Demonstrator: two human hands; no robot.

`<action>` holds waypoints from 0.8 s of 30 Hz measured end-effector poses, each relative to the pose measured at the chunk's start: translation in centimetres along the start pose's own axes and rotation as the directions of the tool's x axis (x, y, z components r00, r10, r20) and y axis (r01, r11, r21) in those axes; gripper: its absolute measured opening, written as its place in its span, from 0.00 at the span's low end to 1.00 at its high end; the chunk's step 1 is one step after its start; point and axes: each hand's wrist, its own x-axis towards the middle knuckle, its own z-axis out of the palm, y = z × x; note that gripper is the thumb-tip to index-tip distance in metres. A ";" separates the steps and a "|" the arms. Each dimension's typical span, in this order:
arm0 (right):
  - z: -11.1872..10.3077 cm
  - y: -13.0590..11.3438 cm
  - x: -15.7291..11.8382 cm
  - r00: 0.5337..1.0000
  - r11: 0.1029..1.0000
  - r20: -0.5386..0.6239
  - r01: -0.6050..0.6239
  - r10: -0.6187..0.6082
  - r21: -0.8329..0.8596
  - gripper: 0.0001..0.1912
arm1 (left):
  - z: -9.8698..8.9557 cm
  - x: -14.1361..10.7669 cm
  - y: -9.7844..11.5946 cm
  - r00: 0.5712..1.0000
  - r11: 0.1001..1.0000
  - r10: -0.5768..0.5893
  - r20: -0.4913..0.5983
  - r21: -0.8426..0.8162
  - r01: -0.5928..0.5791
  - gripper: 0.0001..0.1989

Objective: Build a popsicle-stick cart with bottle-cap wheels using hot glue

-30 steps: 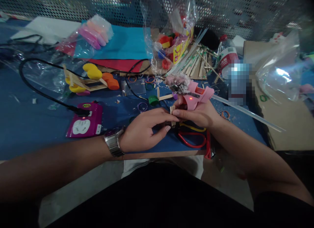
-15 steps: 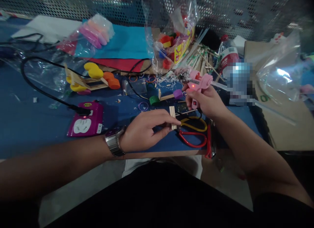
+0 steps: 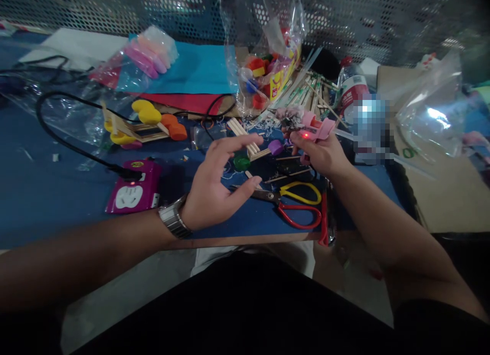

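My left hand (image 3: 216, 186), with a metal watch at the wrist, is open, thumb and fingers spread above the table. Just beyond its fingertips lies a small flat bundle of wooden craft sticks (image 3: 238, 126), partly behind the index finger. Near it are a green bottle cap (image 3: 242, 163) and a purple bottle cap (image 3: 275, 147) joined by sticks. My right hand (image 3: 323, 153) is closed around a pink hot glue gun (image 3: 317, 128) with a red light lit; a clear glue stick (image 3: 344, 134) sticks out of its back. Scissors (image 3: 300, 216) with one yellow and one red handle lie between my hands.
A purple power socket box (image 3: 133, 186) with a black cord stands left. Behind it sits a stick-and-cap model (image 3: 145, 125). Further back are a plastic bag of caps (image 3: 264, 74), loose sticks (image 3: 306, 95) and a bottle (image 3: 352, 90). Cardboard (image 3: 440, 192) lies right.
My left hand has let go of the stick bundle and spread its fingers. The bundle now lies farther back, near the green cap. The glue gun has shifted slightly right.
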 end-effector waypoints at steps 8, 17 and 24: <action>1.3 0.2 -0.3 0.985 0.992 0.170 -0.033 0.012 0.120 0.36 | -0.1 0.4 -1.1 0.991 0.990 -0.122 0.049 0.071 0.118 0.37; 1.9 -0.8 -0.7 0.983 0.970 0.182 -0.073 0.030 0.234 0.37 | 0.1 0.7 -1.1 0.985 0.987 -0.155 0.081 0.041 0.152 0.34; 1.8 -1.9 -0.8 0.987 0.950 0.163 -0.045 -0.007 0.310 0.32 | 0.4 0.7 -1.4 0.984 0.987 -0.156 0.090 -0.013 0.158 0.31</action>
